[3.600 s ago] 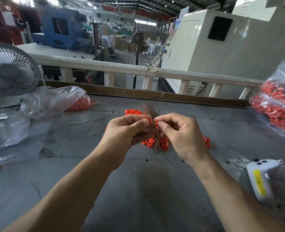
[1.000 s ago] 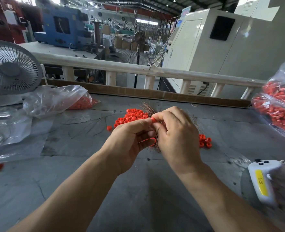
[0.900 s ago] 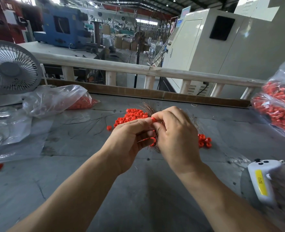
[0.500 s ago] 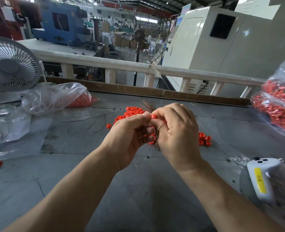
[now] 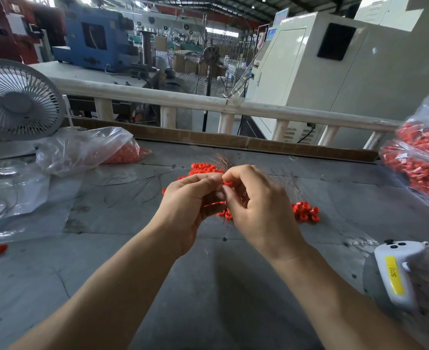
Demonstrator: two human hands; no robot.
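Your 2 hands meet above middle of grey tabletop [image 5: 208, 286]. Your right hand [image 5: 256, 208]: grip pinched on 1 red ring [image 5: 228, 183], thumb and forefinger clamped round it. Your left hand [image 5: 190, 205]: grip curled tight on wire bundle [image 5: 222, 159], thumbtip beside ring. Wire tips fan up behind knuckles. Loose rings [image 5: 305, 212] lie on tabletop beneath hands. Bag of rings [image 5: 420, 168] far right; fan [image 5: 16, 99] far left.

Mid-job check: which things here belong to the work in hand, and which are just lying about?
In use: left hand, holding the wires; right hand, pinching a red ring; loose rings.
Lying about: fan; left bag; right bag; white controller.
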